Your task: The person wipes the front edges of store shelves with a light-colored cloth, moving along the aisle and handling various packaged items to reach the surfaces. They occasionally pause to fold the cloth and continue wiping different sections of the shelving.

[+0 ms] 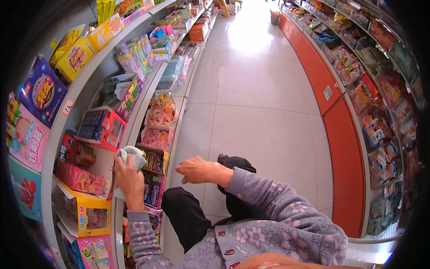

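Note:
My left hand (128,178) grips a pale grey-green cloth (135,156) at the front edge of the middle shelf on the left. Right behind the cloth stands an open box (89,179) of small pink packs. My right hand (196,170) hovers over the aisle near my knees, apart from the shelves. Its fingers are curled in, and nothing shows in them. Below the cloth, a lower shelf carries open boxes of small wrapped sweets (154,160).
Stepped shelves on the left hold a yellow box (93,216), a purple box (43,92) and bags of pink sweets (157,137). Across the tiled floor (264,134) runs a rack with red panels (345,179) and bagged snacks. A bucket (275,17) stands at the far end.

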A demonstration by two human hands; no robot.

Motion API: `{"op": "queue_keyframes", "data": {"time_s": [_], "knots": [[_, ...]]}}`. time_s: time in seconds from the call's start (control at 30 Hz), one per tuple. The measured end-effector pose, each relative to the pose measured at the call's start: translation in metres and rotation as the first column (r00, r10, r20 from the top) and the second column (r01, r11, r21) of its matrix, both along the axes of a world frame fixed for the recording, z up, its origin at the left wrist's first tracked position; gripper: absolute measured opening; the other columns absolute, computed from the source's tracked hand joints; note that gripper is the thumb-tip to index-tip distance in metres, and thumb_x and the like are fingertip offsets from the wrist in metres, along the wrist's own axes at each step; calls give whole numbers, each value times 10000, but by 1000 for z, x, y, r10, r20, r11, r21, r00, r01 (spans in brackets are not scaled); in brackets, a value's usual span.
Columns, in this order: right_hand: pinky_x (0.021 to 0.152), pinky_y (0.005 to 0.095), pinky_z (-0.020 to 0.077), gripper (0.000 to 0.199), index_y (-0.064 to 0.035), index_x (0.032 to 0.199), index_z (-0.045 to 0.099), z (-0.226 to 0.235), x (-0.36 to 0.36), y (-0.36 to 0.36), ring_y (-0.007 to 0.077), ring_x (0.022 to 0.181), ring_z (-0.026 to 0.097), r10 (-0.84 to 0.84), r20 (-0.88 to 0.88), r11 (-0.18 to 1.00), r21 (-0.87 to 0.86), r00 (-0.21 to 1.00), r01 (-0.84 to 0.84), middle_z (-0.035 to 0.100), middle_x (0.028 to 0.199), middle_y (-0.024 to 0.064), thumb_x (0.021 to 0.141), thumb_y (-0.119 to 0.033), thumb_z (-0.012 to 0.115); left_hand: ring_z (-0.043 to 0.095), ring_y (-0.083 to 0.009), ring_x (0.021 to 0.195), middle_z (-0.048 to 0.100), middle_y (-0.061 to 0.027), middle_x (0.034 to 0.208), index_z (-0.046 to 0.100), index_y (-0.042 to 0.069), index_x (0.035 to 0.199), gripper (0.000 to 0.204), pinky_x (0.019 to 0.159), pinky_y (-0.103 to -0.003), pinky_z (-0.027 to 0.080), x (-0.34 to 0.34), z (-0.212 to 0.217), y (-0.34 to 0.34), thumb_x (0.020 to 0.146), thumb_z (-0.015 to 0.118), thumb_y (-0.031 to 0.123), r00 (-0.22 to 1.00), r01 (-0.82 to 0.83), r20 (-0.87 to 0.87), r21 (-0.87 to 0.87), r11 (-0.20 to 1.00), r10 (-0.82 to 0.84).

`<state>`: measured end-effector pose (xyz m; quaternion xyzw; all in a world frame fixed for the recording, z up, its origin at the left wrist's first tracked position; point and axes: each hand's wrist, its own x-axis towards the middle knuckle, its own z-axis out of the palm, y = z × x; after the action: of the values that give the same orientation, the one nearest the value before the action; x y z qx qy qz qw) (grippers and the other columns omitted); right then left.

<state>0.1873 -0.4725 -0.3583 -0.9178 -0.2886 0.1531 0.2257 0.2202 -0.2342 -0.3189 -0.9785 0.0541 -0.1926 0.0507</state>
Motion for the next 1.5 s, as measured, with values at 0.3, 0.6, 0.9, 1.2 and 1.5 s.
{"op": "queue_keyframes", "data": {"time_s": [0.3,0.6,0.9,1.2,1.5], "knots": [[784,475,517,371,-17,1094,619,2,-2,-8,397,974,646,13,-3,1000,25,1000,-13,661,1024,172,865,-287,730,631,-384,969,528,-135,1123,610,134,1117,436,755,-441,588,39,-9,-9,713,765,86,994,81,74,61,995,-86],[745,479,502,346,-9,1049,607,8,-9,-16,384,923,646,27,60,997,73,998,-32,651,943,159,867,-276,731,633,-390,1004,540,-159,1177,620,118,1128,437,780,-465,584,97,-6,-48,720,768,69,992,123,-21,50,991,-122],[727,473,487,302,-17,965,568,15,-19,-40,391,861,636,-4,57,998,70,998,0,626,900,156,870,-255,727,653,-398,1010,561,-185,1200,639,112,1132,402,814,-445,583,185,-9,-99,748,759,106,983,177,-58,81,981,-172],[735,469,505,315,-18,957,567,9,-1,-59,381,871,648,-22,50,998,61,999,19,629,892,154,865,-270,733,663,-397,1000,578,-184,1180,666,129,1113,385,830,-444,578,258,-6,-144,741,766,129,969,242,-85,120,963,-233],[785,455,505,309,-34,973,574,2,27,-72,362,904,662,-33,32,998,50,999,31,638,916,145,856,-266,739,654,-391,1035,584,-156,1220,686,156,1161,404,830,-405,575,326,-6,-191,769,768,212,962,261,-142,213,942,-235]]}}
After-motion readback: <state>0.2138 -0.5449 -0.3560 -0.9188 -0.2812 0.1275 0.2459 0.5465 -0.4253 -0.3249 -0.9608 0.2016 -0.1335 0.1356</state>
